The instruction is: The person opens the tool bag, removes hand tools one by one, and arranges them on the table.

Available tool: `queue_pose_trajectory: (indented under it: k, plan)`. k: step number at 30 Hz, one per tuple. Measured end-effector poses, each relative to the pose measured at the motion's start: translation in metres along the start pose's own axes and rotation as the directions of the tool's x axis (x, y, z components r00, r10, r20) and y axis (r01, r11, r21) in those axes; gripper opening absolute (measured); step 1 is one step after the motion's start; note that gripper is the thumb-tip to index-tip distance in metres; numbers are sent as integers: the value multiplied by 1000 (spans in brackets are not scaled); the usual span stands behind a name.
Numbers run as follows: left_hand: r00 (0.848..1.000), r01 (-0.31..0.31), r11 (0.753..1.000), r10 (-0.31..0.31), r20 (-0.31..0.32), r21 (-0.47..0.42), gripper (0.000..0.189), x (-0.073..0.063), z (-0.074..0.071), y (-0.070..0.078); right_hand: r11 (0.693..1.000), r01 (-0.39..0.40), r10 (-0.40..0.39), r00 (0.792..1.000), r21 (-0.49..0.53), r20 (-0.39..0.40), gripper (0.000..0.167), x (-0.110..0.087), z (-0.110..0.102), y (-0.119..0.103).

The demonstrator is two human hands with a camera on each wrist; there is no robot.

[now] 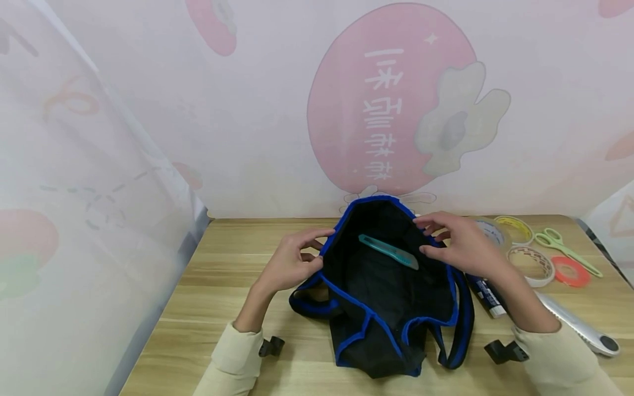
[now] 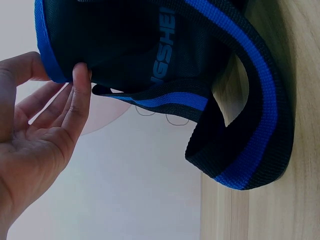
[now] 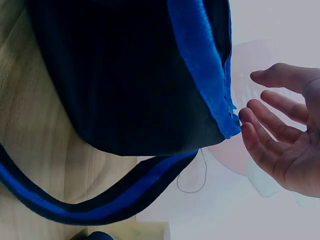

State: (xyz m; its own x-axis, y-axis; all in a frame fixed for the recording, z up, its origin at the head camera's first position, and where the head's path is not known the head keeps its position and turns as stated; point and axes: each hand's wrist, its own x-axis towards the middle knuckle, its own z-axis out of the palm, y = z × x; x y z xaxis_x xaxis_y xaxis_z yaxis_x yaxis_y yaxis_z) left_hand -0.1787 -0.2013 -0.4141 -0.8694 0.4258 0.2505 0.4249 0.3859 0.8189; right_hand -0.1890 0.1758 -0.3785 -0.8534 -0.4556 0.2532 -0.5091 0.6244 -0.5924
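Observation:
A black tool bag (image 1: 369,352) with blue trim and striped straps stands on the wooden table, its mouth gaping toward me. Inside it, against the black lining, lies a slim teal utility knife (image 1: 388,252). My left hand (image 1: 292,261) pinches the bag's blue rim on the left, thumb and a finger on either side of the edge in the left wrist view. On the opposite side, my right hand (image 1: 463,242) has its fingers loosely spread, fingertips right at the rim's blue corner (image 3: 229,125). A strap (image 2: 265,125) loops down beside the bag.
To the right lie several tape rolls, among them a white one (image 1: 532,267) and a red one (image 1: 570,271), with green scissors (image 1: 567,250) alongside. A dark blue glue stick (image 1: 487,296) and a silver cutter (image 1: 579,324) lie near my right forearm. A printed curtain (image 1: 262,137) hangs behind the table.

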Motion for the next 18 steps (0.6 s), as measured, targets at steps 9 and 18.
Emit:
queue_pose_trajectory:
  k: [9, 18]
  plan:
    - [1000, -6, 1000, 6, -6, 10, 61, -1, 0, 0, 1000, 6, -7, 999, 12, 37, 49, 9, 6, -5]
    - [1000, 8, 1000, -8, -2, 11, 60, 0, 0, -1, 999, 33, -34, 998, 18, 62, 50, 23, 20, -1]
